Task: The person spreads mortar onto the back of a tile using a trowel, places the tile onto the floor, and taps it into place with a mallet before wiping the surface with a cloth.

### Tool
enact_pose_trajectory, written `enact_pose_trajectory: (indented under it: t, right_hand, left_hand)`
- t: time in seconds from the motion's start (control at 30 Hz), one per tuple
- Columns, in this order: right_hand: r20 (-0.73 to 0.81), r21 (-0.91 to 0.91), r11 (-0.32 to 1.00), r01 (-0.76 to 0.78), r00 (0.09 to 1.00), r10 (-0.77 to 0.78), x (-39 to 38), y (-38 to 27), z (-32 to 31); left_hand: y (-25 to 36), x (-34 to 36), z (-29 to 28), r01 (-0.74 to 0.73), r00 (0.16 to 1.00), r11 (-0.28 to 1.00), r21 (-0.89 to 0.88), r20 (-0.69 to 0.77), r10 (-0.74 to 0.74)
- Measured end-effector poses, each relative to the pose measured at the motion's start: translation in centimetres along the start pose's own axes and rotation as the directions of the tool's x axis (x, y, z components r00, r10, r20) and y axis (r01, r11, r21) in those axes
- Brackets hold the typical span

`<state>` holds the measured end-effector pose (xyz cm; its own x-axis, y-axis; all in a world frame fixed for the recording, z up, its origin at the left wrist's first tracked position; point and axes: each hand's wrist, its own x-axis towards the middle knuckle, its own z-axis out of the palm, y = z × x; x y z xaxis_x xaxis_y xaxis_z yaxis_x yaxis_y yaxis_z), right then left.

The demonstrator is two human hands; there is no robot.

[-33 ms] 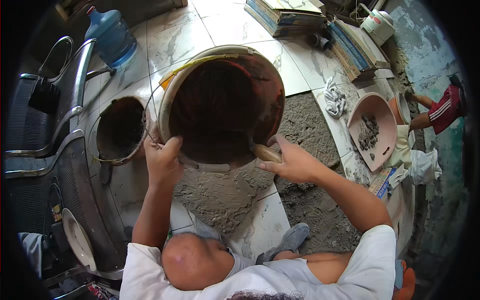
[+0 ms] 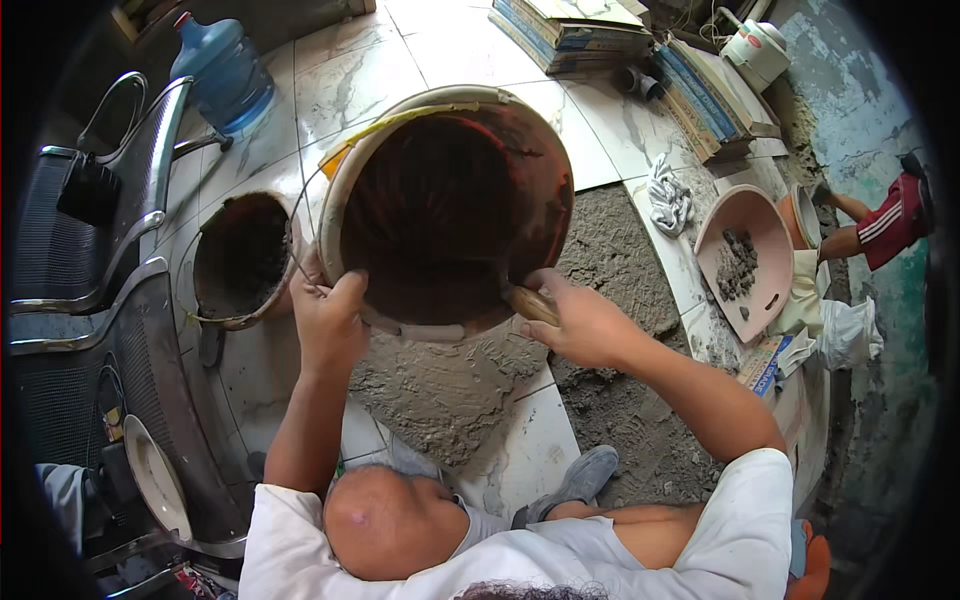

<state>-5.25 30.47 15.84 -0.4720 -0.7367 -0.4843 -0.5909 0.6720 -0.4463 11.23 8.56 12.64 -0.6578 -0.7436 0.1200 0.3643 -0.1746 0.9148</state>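
Observation:
A large stained bucket (image 2: 440,190) is tipped toward me, its dark inside showing. My left hand (image 2: 330,315) is closed on the bucket's near-left rim, beside its wire handle. My right hand (image 2: 575,320) grips the wooden handle (image 2: 530,306) of a tool at the bucket's lower right; the tool's head is hard to make out in the shadow inside. Below the bucket lies a patch of wet gray mortar (image 2: 440,400) on the broken tile floor. A smaller dirty bucket (image 2: 240,260) stands to the left.
A metal bench (image 2: 110,400) runs along the left, with a blue water jug (image 2: 220,80) behind. Stacked tile boxes (image 2: 570,30) lie at the back. At right are a pink basin with debris (image 2: 715,260), a white rag (image 2: 668,195) and another person's legs (image 2: 850,240).
The bucket's top rim has shifted very slightly upward and right. My right hand and the wooden handle have moved a few pixels with it; otherwise little differs.

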Motion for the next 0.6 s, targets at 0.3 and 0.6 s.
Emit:
enact_pose_trajectory:
  t: [0.3, 0.6]
  right_hand:
    - [-0.286, -0.244, 0.968, 0.049, 0.951, -0.12, -2.1, -0.5, -6.4]
    - [-0.345, -0.048, 0.999, 0.024, 0.938, -0.039, -2.0, -3.2, -9.0]
  left_hand:
    - [1.8, -1.7, 1.4, -0.087, 0.994, 0.957, 0.276, -0.033, 0.1]
    - [5.7, -0.3, 4.2, -0.615, 0.785, 0.602, 0.509, 0.319, 0.532]
